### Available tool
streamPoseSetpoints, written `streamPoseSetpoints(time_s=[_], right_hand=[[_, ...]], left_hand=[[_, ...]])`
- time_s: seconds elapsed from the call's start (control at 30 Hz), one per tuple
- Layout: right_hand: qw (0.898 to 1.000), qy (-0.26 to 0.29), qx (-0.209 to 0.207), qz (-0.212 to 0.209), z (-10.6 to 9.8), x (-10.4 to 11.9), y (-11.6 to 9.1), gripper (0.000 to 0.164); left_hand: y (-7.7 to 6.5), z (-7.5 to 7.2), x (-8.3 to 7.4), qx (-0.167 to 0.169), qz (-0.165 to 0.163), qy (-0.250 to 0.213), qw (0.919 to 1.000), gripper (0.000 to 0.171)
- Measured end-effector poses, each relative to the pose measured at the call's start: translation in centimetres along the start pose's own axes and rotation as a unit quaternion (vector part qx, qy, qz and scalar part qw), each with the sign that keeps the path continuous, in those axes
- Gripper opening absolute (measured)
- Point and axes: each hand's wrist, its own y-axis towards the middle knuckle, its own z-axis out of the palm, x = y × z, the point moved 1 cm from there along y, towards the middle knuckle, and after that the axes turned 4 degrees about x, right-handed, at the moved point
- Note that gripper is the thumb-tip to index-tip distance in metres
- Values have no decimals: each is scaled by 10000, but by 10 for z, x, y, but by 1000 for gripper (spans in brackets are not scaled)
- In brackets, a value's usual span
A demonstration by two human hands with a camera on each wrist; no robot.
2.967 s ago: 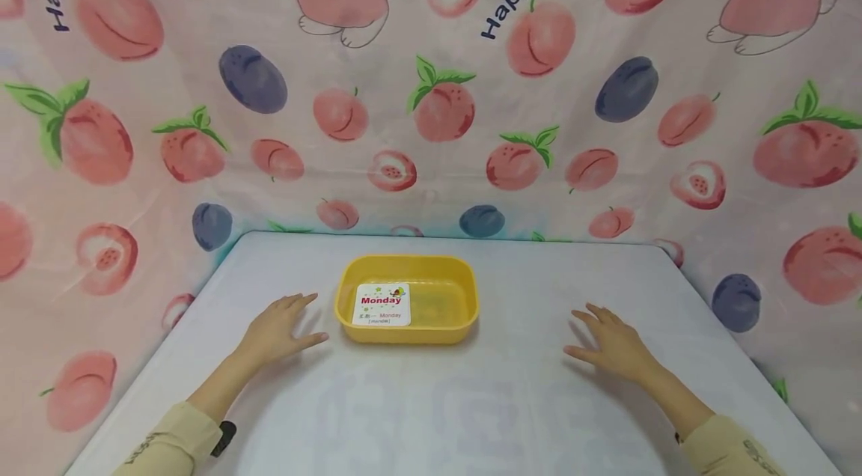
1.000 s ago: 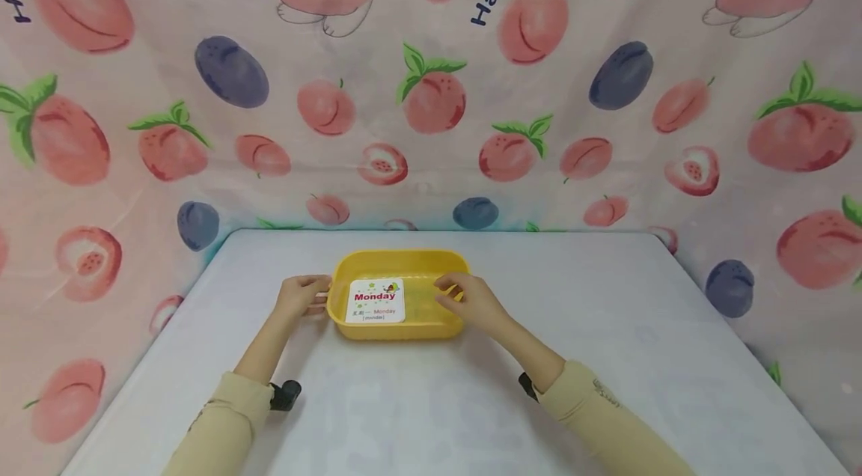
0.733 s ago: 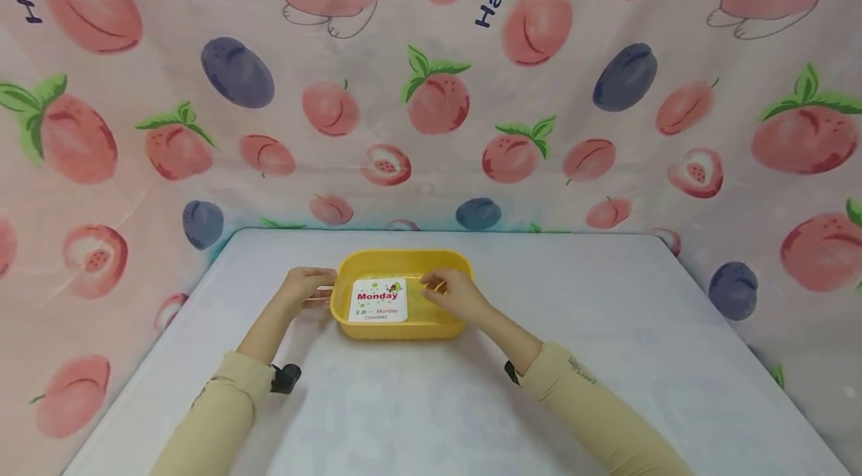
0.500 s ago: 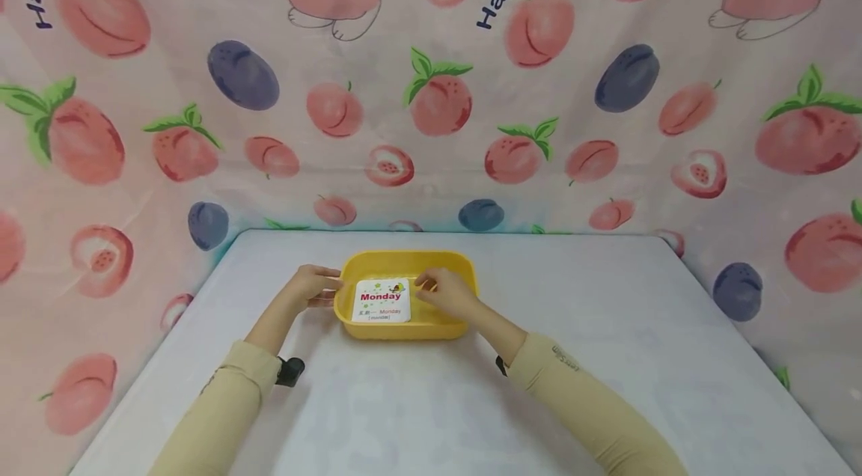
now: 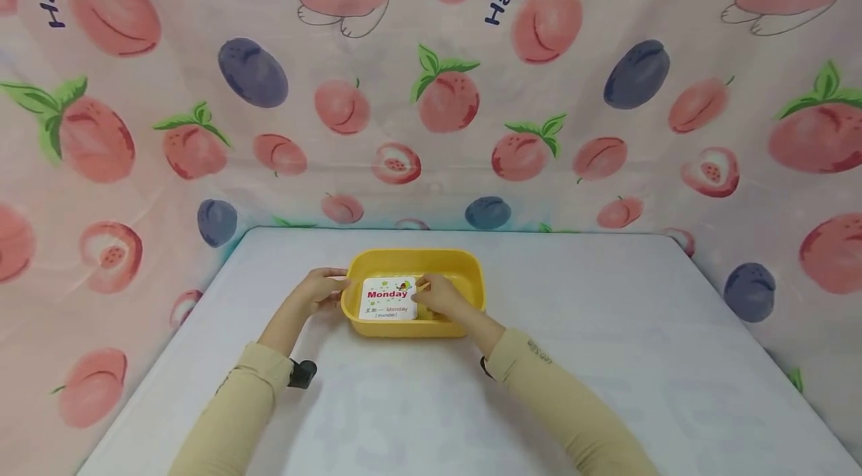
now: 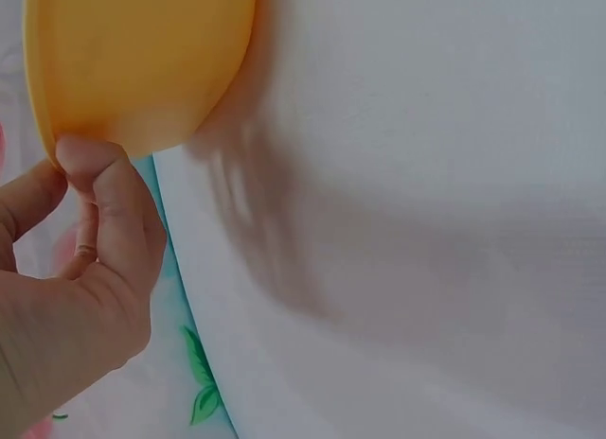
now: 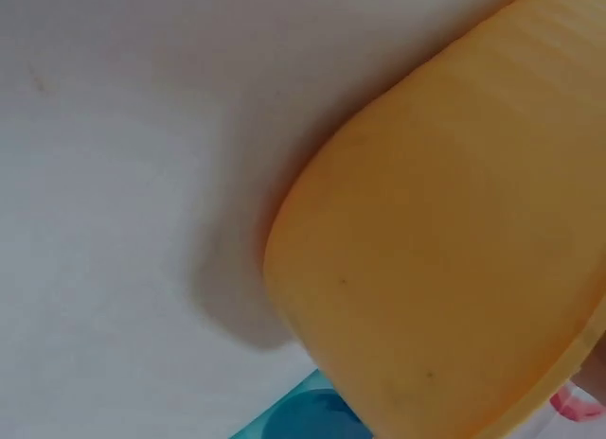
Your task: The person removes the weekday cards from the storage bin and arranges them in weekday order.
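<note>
A yellow plastic tray (image 5: 390,330) rests on the white table. In its left half lies a white card (image 5: 387,306) printed "Monday" with a small coloured picture. My left hand (image 5: 316,290) pinches the tray's left rim between thumb and fingers, plain in the left wrist view, where the hand (image 6: 90,278) sits against the tray wall (image 6: 142,65). Reaching in over the near right rim, my right hand (image 5: 444,296) has its curled fingers and thumb pinching the card's right edge. In the right wrist view the tray's outside (image 7: 436,221) hides nearly all of that hand.
The white table (image 5: 572,356) stretches right of the tray and toward me. A fruit-printed cloth (image 5: 431,184) hangs close behind the table and at both sides. Black straps (image 5: 302,373) show at the sleeve cuffs.
From apart on both sides, my hands have come in to the tray. The left has taken its rim; the right has moved left inside it to the card's edge. The card looks unmoved within the tray.
</note>
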Motion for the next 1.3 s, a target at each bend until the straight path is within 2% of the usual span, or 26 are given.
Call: streamPoseSetpoints(time_s=[0.13,0.23,0.3,0.4,0.43,0.5,0.6,0.67,0.77,0.83,0.9,1.0,1.13,1.3], right_hand=[[9959,646,16,628,-1,0,3,44],[9857,1311,59,1057,-1,5,3,43],[9734,1918,139,1248,1,9,5,44],[9484,2860,231,1350,9,10,12,48],[9395,3170,248,1277,14,2,21,53],[9293,3442,89,1337,21,0,29,58],[9202,3642,-126,1432,30,-3,38,57],[9279,3399,-292,1501,32,6,32,46],[9413,3116,-359,1248,35,8,26,39],[9519,2818,-439,1118,36,9,21,42],[9576,2676,-416,979,36,8,20,49],[9646,2439,-424,914,36,7,20,54],[9659,2414,-563,750,37,8,21,52],[9740,2062,-893,270,39,14,21,52]], left_hand=[[1,1,2,14,-38,-81,10000,44],[1,1,2,22,-26,-94,10000,44],[1,1,1,34,14,-121,9999,44],[0,2,1,27,84,-188,9998,44],[0,3,1,24,102,-225,9997,45],[0,4,1,-6,119,-255,9996,45],[0,4,2,-61,90,-262,9996,45],[0,4,3,-101,66,-253,9996,45],[-1,5,4,-126,57,-282,9995,46],[-1,6,4,-115,82,-346,9993,46],[-1,6,4,-121,93,-407,9991,45],[-1,7,4,-135,86,-440,9989,45],[-1,7,4,-196,41,-390,9990,44],[-3,6,3,-221,96,-362,9991,44]])
